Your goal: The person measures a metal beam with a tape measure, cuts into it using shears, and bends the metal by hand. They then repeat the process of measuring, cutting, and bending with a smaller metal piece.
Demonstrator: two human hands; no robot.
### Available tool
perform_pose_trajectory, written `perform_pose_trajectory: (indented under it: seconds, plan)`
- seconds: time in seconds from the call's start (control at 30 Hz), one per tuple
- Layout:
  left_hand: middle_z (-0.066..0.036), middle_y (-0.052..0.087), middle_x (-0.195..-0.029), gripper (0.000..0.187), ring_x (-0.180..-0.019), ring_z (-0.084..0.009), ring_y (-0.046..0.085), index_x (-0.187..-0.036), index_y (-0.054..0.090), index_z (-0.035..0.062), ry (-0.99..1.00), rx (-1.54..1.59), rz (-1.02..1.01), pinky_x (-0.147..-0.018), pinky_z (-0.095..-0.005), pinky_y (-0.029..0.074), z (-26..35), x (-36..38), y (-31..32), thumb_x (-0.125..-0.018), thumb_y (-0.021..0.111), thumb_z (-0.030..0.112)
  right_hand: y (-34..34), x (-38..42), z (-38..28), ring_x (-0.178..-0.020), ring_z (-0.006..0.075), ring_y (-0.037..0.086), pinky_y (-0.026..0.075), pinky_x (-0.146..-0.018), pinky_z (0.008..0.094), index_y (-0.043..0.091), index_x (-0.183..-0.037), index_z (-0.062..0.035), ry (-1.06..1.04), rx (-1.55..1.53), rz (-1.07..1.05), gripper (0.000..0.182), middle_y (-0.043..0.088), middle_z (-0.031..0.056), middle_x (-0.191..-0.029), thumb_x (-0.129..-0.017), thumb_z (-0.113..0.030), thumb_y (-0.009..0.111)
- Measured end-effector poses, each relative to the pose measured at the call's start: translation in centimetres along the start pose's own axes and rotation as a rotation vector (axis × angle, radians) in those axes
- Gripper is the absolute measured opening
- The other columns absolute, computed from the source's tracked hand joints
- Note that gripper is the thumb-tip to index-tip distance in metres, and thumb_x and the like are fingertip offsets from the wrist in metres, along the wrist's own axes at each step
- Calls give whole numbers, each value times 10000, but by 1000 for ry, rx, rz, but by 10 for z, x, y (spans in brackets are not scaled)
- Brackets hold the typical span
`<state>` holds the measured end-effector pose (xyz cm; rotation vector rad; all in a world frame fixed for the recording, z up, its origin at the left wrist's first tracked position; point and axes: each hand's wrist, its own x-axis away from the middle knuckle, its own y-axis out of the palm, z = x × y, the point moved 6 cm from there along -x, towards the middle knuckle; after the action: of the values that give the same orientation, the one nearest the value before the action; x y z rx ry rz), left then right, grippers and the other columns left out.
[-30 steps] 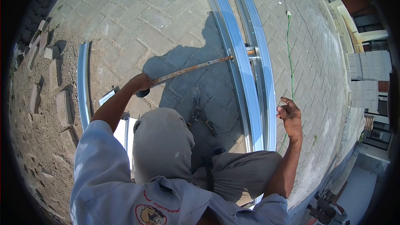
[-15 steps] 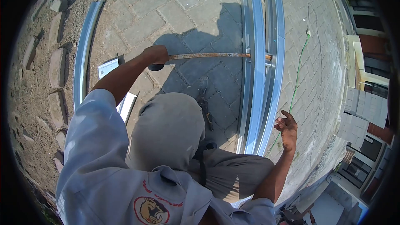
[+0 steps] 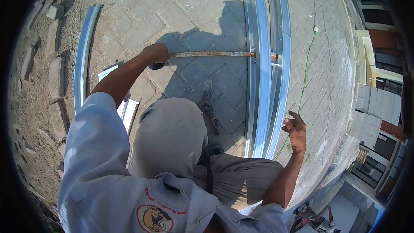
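My left hand (image 3: pixel 155 54) is closed around a dark tape measure (image 3: pixel 156 66), held out ahead of my bent knee. Its rust-stained blade (image 3: pixel 209 54) runs right to the long metal channels (image 3: pixel 261 73); part is hidden by one channel, and it shows again beyond. Right of the channels, my right hand (image 3: pixel 296 130) hovers with fingers loosely bent and apart, nothing visible in it. Pliers-like hand tools (image 3: pixel 210 114) lie on the paving in my shadow. My grey-trousered knee (image 3: pixel 170 136) covers the lower middle.
Another metal channel (image 3: pixel 83 56) lies at the left, near a row of concrete blocks (image 3: pixel 57 75). White pieces (image 3: pixel 126 114) rest beside my left arm. A green cord (image 3: pixel 307 67) crosses the paving at right. Another person (image 3: pixel 319 222) is at the lower right, near buildings.
The view has shifted slightly, moving the channels and cord left. My left hand still grips the tape measure. More of the other person shows at the lower right.
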<state>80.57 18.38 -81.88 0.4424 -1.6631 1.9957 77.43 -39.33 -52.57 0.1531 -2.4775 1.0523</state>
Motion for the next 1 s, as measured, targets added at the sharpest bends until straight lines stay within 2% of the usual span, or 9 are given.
perform_pose_trajectory:
  seconds: [0.3, 0.4, 0.7, 0.73, 0.83, 0.87, 1.0]
  plan:
    - [-210, 742, -1046, 301, -999, -385, 725, -979, 771, 7, -260, 122, 13, -860, -468, 588, -8, 1, -26, -952, 527, 182, -5, 6, 1, -753, 182, 660, 566, -739, 325, 579, -1350, 45, 5, -18, -6, 614, 678, 109, -864, -921, -344, 783]
    - [-191, 737, -1159, 323, -1100, -361, 710, -1122, 744, 44, -343, 205, -19, -934, -452, 562, -8, 6, -37, -951, 561, 247, -7, 8, 4, -769, 188, 663, 563, -752, 330, 583, -1353, 39, 4, -38, -10, 619, 680, 114, -876, -919, -355, 781]
    - [-213, 696, -1252, 364, -1196, -376, 661, -1193, 712, 47, -404, 260, 1, -1029, -460, 510, 7, 25, -62, -947, 549, 259, -13, 10, 2, -780, 186, 653, 543, -758, 327, 585, -1353, 34, -16, -25, -10, 631, 682, 109, -868, -912, -369, 786]
    - [-215, 699, -1243, 356, -1183, -378, 666, -1158, 725, 36, -381, 246, 3, -1014, -473, 519, 4, 20, -58, -952, 552, 270, -14, 10, 3, -779, 183, 649, 540, -755, 327, 583, -1353, 35, -26, -22, -18, 630, 682, 107, -864, -911, -365, 787]
    - [-223, 700, -1228, 354, -1166, -385, 670, -1117, 738, 25, -101, -60, -84, -992, -484, 530, 17, 15, -57, -960, 553, 284, -13, 11, 3, -770, 169, 626, 516, -738, 326, 588, -1348, 28, -43, -27, -14, 597, 687, 109, -858, -911, -323, 791]
    - [-235, 701, -1209, 353, -1151, -393, 673, -1089, 744, 21, -238, 113, -18, -970, -491, 540, 4, 9, -50, -965, 553, 291, -13, 11, 1, -766, 167, 619, 506, -733, 328, 597, -1342, 19, -46, -23, -11, 581, 695, 114, -857, -905, -308, 796]
    - [-247, 699, -1198, 359, -1149, -406, 670, -1099, 737, 16, -240, 115, -14, -974, -494, 535, -19, -11, -24, -958, 546, 285, -14, 14, -2, -778, 169, 615, 502, -750, 333, 615, -1332, 4, -55, -12, 0, 542, 711, 129, -872, -904, -273, 799]
